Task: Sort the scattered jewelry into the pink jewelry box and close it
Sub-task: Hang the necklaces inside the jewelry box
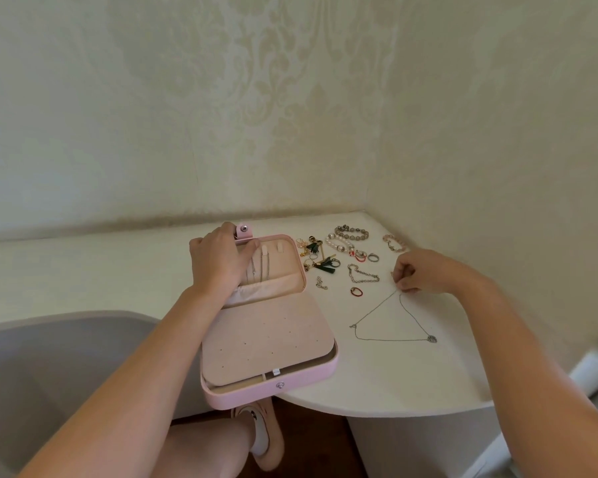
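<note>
"Looking at the hands, what do you see?"

"The left hand [218, 260] is on the lid [287, 260] of the pink jewelry box [242, 396]. Its fingers curl over the lid's top edge, right by the snap tab [244, 231]."

"And the other one?"

"The right hand [418, 270] is nearly closed. Its fingertips [403, 282] pinch one end of a thin silver necklace [390, 339]. The rest of the chain lies on the white table [394, 384] in a big loop, with a little pendant [431, 338] at one corner."

"Where is the box?"

"On the table, wide open, just left of the necklace. Its near corner sticks out past the table's front edge. Thin chains [261, 270] hang inside the lid. A flat pink pad [266, 332] with tiny holes covers the bottom part."

"Is more jewelry out?"

"Yes, behind the necklace, near the wall corner. There is a grey bead bracelet [351, 232], a pearl bracelet [339, 241], a pink bracelet [394, 243], a silver ring [373, 258], a chain bracelet [361, 274] and a small red ring [356, 291]. Green tassel earrings [325, 263] lie just beside the lid."
</note>
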Available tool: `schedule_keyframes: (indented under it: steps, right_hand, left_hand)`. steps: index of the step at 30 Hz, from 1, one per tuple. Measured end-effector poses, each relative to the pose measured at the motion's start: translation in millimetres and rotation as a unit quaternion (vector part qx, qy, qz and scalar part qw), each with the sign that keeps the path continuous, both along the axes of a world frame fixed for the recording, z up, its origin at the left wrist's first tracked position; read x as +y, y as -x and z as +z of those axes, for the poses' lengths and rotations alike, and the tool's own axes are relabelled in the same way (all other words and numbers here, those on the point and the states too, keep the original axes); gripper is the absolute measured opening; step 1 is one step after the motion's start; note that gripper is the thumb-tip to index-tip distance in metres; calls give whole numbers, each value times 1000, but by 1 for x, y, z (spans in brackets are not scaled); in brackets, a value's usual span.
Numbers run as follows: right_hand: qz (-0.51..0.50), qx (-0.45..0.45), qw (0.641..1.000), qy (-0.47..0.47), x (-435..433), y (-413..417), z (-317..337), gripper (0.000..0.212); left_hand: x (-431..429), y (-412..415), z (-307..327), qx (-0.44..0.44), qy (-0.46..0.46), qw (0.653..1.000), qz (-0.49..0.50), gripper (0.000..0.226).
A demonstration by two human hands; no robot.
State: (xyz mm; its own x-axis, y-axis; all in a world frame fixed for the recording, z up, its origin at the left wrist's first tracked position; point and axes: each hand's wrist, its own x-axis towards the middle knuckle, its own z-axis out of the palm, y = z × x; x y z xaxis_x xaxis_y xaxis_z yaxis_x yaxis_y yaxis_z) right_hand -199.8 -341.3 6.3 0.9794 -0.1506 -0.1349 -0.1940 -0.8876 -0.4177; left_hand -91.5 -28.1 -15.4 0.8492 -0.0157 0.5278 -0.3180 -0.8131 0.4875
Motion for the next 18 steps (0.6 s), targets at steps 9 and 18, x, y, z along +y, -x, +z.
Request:
schedule_keyframes:
  steps: [9,18]
  right_hand:
    - [-22,-7,999,46,1,5,6,15]
    - [189,68,979,-35,54,14,0,26]
  left_hand:
    - [-1,-1,-1,6,-8,1000,3,34]
    - [-1,0,-2,6,-6,1000,-1,34]
